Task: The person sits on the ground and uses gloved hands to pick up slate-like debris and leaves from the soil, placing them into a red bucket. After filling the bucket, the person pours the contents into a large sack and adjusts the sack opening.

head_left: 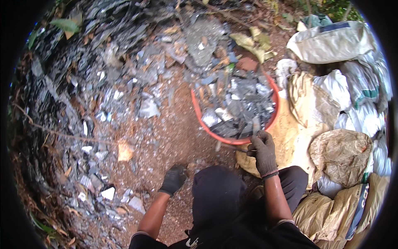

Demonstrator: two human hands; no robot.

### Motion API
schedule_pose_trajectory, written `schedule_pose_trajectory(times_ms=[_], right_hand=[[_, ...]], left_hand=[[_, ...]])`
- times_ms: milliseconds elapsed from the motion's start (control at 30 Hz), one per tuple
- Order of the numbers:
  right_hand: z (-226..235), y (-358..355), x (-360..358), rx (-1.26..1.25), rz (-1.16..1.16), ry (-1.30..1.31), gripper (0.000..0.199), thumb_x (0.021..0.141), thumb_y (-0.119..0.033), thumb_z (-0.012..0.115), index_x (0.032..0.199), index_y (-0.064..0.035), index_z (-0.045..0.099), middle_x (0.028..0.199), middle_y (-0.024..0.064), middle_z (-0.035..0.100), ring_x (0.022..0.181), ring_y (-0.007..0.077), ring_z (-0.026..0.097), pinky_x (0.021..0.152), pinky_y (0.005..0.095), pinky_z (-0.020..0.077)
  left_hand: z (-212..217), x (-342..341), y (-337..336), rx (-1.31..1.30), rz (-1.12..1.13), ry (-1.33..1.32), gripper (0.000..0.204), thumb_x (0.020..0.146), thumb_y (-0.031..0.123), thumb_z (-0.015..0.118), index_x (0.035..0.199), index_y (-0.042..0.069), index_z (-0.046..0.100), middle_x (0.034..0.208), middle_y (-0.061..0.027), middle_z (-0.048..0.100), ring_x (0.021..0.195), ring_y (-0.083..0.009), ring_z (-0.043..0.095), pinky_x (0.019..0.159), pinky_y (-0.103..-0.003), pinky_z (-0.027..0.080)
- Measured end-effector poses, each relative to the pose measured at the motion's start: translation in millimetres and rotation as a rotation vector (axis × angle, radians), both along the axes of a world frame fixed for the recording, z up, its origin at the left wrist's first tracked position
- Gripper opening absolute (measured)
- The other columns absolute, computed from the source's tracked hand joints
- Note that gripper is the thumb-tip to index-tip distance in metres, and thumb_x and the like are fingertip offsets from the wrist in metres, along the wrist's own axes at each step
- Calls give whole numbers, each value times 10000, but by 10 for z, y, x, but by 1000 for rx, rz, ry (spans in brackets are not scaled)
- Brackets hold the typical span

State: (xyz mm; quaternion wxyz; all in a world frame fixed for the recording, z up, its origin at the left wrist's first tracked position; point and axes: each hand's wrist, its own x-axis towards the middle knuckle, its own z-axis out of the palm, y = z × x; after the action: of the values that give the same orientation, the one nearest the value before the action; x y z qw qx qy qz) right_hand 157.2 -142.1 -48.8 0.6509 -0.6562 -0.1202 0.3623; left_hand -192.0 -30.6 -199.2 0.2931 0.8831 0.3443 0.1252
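Beside red basin [226,140], gloved right hand [263,152]

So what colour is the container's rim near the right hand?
The rim is orange-red, seen in the head view.

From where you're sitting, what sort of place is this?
It looks like an outdoor rock-gathering site, perhaps for mica or slate: shiny flakes litter the brown soil, dark pieces fill a red-rimmed container, and sacks crowd the right side.

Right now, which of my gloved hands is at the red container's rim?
Your right hand, at the near edge of the red container; your left hand is apart from it, over reddish soil.
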Motion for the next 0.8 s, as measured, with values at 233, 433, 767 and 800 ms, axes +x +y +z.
schedule_pose_trajectory(times_ms=[233,433,767,800], right_hand=[[667,-561,344,42,25,-251,366,913,-68,674,1235,32,532,842,44,611,703,106,579,609,263,489],[1042,-1188,670,129,-191,-319,305,933,-59,657,1213,10,556,867,41,609,719,104,575,619,265,485],[447,-2191,1292,-45,-406,-320,188,972,-197,629,1078,-41,630,780,-3,542,646,81,485,645,229,473],[375,-2262,1336,-46,-386,-291,182,970,-194,628,1072,-43,631,783,-3,542,655,81,488,646,232,472]], left_hand=[[1597,1636,627,-120,40,-342,344,814,217,807,1062,13,685,851,-125,672,752,-180,647,717,-334,532],[2287,2979,630,487,-280,-323,403,842,262,776,1136,30,628,1062,-176,677,991,-343,662,863,-462,518],[2536,4749,-620,672,-688,148,571,771,386,751,1213,33,672,1161,-167,693,1102,-331,652,938,-459,507],[2447,4837,-640,672,-674,112,583,776,402,745,1222,35,666,1169,-169,689,1111,-331,646,944,-457,504]])
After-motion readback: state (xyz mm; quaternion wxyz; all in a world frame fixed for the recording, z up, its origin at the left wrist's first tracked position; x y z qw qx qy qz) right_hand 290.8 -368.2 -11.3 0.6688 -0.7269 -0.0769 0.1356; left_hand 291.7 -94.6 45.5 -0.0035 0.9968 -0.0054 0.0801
